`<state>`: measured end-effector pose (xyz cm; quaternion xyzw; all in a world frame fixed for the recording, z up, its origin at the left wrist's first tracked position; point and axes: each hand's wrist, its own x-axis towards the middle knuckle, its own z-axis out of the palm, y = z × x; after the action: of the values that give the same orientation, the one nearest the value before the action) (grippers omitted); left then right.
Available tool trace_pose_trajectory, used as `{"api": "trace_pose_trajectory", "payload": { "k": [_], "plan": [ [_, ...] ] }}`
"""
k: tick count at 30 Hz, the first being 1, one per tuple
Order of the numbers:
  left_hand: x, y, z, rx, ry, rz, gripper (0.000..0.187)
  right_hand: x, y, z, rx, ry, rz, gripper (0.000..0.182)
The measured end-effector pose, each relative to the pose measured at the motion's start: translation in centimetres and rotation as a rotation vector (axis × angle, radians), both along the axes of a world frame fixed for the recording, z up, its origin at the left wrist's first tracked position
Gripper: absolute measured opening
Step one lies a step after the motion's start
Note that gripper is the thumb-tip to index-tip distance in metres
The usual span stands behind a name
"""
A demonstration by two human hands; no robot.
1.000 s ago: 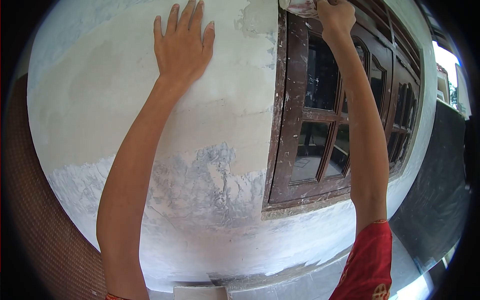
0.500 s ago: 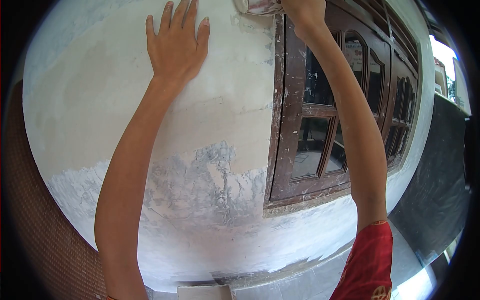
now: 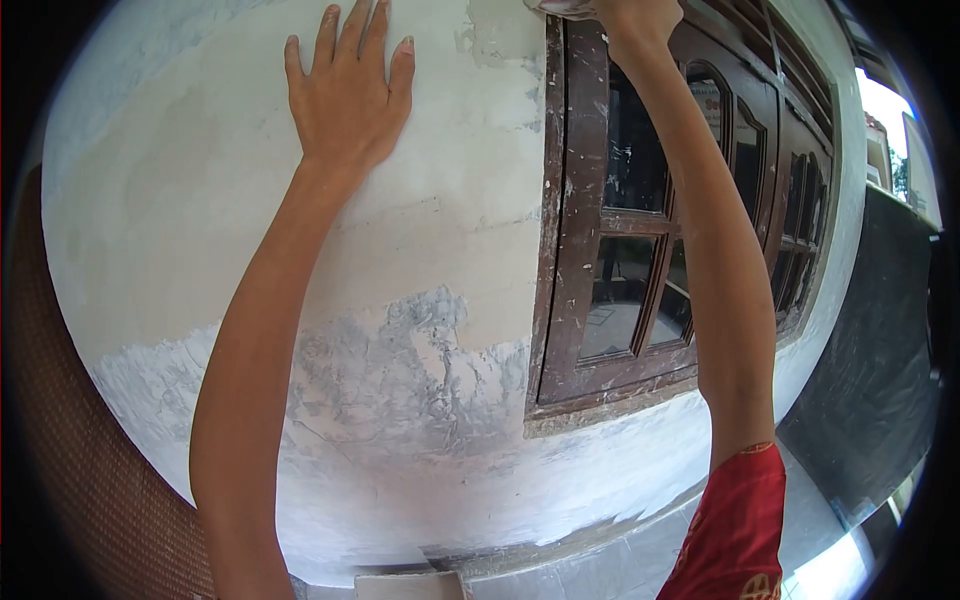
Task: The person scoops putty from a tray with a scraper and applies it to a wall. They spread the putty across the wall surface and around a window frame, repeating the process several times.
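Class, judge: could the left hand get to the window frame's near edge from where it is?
Probably yes: the left hand is spread on the wall, with only wall between it and the frame; the right arm crosses farther over.

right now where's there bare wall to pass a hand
Pale plastered wall is free between the left hand and brown wooden window frame, and below that frame. Crowded: the frame's visible top left, where the right hand holds a pale, smeared object.

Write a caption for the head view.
Left hand spread on patchy wall, right hand gripping something whitish beside a brown window.
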<state>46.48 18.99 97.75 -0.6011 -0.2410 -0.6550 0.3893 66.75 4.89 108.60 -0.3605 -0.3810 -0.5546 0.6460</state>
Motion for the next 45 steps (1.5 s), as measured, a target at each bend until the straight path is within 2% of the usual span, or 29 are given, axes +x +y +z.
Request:
{"api": "trace_pose_trajectory", "payload": {
  "k": [2,6,8,9,12,13,14,16,17,18,20,21,22,25,27,28,30,32,33,34,36,38,39,40,42,44,45],
  "plan": [
    [0.2,0.3,0.0,0.013,-0.01,0.008,0.057,-1.8,-2.9,-1.7,-0.12,0.018,0.332,0.015],
    [0.1,0.2,-0.1,0.025,-0.001,0.012,0.057,-3.6,-0.1,-1.6,-0.052,-0.076,0.323,0.015],
    [0.0,0.0,-0.2,0.011,0.004,0.012,0.057,-4.1,0.3,-1.9,-0.187,-0.09,0.185,0.016],
    [-0.1,-0.1,-0.1,0.002,0.004,0.01,0.057,-3.9,-0.2,-2.0,-0.182,-0.091,0.189,0.016],
    [0.4,-0.1,-0.2,-0.011,-0.019,0.013,0.057,-2.2,-3.0,-2.1,-0.115,0.037,0.29,0.017],
    [0.3,0.0,-0.1,-0.012,-0.021,0.01,0.057,-2.4,-3.4,-2.0,-0.098,0.099,0.19,0.022],
    [0.2,0.1,-0.1,-0.01,-0.011,0.008,0.057,-2.1,-2.7,-2.1,-0.101,0.098,0.186,0.022],
    [0.2,0.4,-0.2,-0.015,-0.003,0.002,0.057,-2.3,-0.7,-2.8,-0.066,-0.033,0.312,0.027],
    [0.2,0.5,-0.2,-0.001,-0.006,0.008,0.057,-2.7,-0.1,-3.6,-0.183,-0.016,0.431,0.033],
    [0.1,0.2,-0.2,0.015,-0.01,0.016,0.057,-2.6,-0.4,-4.2,-0.184,-0.016,0.43,0.033],
    [0.3,-0.4,-0.3,-0.013,-0.01,0.001,0.057,-2.0,-0.5,-5.0,-0.213,0.025,0.265,0.033],
    [0.3,-0.7,-0.4,-0.045,-0.012,-0.015,0.057,-0.6,-0.7,-4.8,-0.104,0.0,0.183,0.033],
    [0.3,-0.5,-0.4,-0.045,-0.013,-0.014,0.057,0.3,-1.1,-4.5,0.01,-0.041,0.224,0.032],
    [0.4,0.1,0.0,-0.039,-0.019,-0.005,0.056,0.0,-2.3,-4.6,0.02,0.066,0.333,0.032],
    [0.1,0.2,0.0,-0.042,0.008,-0.014,0.056,-2.3,-1.0,-5.3,-0.118,-0.002,0.518,0.032],
    [0.1,0.3,-0.1,-0.044,0.011,-0.015,0.056,-4.0,-0.7,-6.5,-0.139,-0.102,0.519,0.034],
    [0.0,0.4,-0.1,-0.011,0.01,-0.031,0.056,-4.4,-0.4,-7.1,-0.158,-0.086,0.231,0.034],
    [0.2,-0.4,-0.3,-0.019,-0.001,-0.03,0.056,-1.1,-0.3,-5.8,-0.048,-0.042,0.181,0.035],
    [0.3,-0.7,-0.4,-0.032,-0.015,-0.031,0.056,1.1,-0.2,-5.1,0.067,-0.098,0.188,0.032],
    [0.2,-0.5,-0.4,-0.033,-0.016,-0.033,0.056,-0.9,-3.2,-6.4,-0.17,-0.026,0.518,0.032],
    [0.4,0.1,-0.2,0.001,-0.023,-0.015,0.056,0.1,-2.3,-5.7,-0.031,-0.032,0.48,0.031],
    [-0.1,0.1,-0.1,-0.006,-0.008,-0.022,0.056,-3.4,-1.3,-7.4,-0.04,-0.027,0.508,0.03],
    [-0.2,0.0,-0.2,-0.009,0.011,-0.025,0.056,-4.0,-1.1,-7.6,-0.191,0.081,0.518,0.032],
    [0.0,-0.3,-0.4,-0.012,0.013,-0.025,0.056,-4.2,-0.8,-7.9,-0.234,-0.03,0.331,0.035],
    [0.3,-0.9,-0.6,-0.028,-0.026,-0.011,0.056,-1.9,1.1,-7.6,-0.077,-0.003,0.354,0.033],
    [0.2,0.1,-0.1,-0.012,-0.018,-0.008,0.056,-0.4,-0.5,-7.3,0.016,0.024,0.321,0.033],
    [0.1,0.2,0.0,0.0,-0.009,-0.01,0.056,-1.5,-2.4,-7.8,-0.102,0.046,0.423,0.034]
  ]
}}
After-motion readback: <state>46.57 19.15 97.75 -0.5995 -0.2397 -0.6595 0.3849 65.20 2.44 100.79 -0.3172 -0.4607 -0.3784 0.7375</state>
